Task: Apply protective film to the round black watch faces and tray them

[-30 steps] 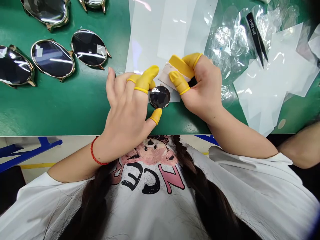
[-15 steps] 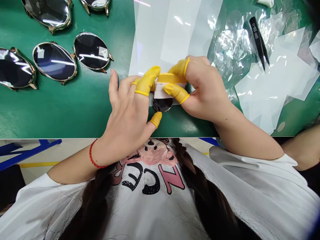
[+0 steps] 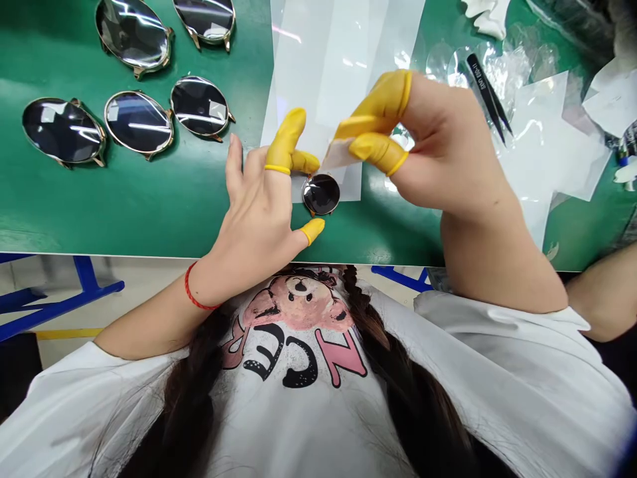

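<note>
Pinching the white pad (image 3: 340, 154), the right hand (image 3: 442, 143) is ideally working lightly; the left hand (image 3: 256, 212), fingers spread, is bracketing the dark lens (image 3: 321, 195) mid-frame.

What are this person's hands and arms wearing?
The left hand has smooth yellow finger cots with rolled rims, on the thumb and two fingers. A thin red cord bracelet circles that wrist. The right hand wears yellow cots too, with no bracelet showing. Both upper arms have loose white sleeves.
</note>
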A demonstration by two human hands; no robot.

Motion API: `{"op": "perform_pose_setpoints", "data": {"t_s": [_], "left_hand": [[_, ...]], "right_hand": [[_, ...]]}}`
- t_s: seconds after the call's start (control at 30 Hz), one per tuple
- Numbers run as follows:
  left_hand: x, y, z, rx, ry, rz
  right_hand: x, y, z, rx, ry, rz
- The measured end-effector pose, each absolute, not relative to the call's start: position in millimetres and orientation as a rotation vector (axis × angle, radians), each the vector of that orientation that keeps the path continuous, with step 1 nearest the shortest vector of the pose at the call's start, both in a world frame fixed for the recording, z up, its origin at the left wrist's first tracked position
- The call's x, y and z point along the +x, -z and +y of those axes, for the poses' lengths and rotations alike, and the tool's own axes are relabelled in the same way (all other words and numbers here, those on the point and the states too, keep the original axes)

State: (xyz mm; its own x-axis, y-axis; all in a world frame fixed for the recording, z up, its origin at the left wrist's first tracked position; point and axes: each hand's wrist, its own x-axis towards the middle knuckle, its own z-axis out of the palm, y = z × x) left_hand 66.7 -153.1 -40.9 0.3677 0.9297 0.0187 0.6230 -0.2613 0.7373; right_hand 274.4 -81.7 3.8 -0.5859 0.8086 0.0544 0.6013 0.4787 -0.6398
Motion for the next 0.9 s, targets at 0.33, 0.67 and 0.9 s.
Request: {"op": "perform_pose_setpoints", "data": {"t_s": [0.33, 0.67, 0.9], "left_hand": [[68, 42, -145, 1.949, -0.584, 1.342], [65, 44, -144, 2.003, -0.556, 1.292], [65, 46, -142, 2.059, -0.533, 1.315]], "right_hand": [[239, -1, -74, -1.179, -0.522, -2.905], [267, 10, -112, -1.357, -0.659, -2.281], [273, 29, -132, -1.362, -0.347, -2.484]]}}
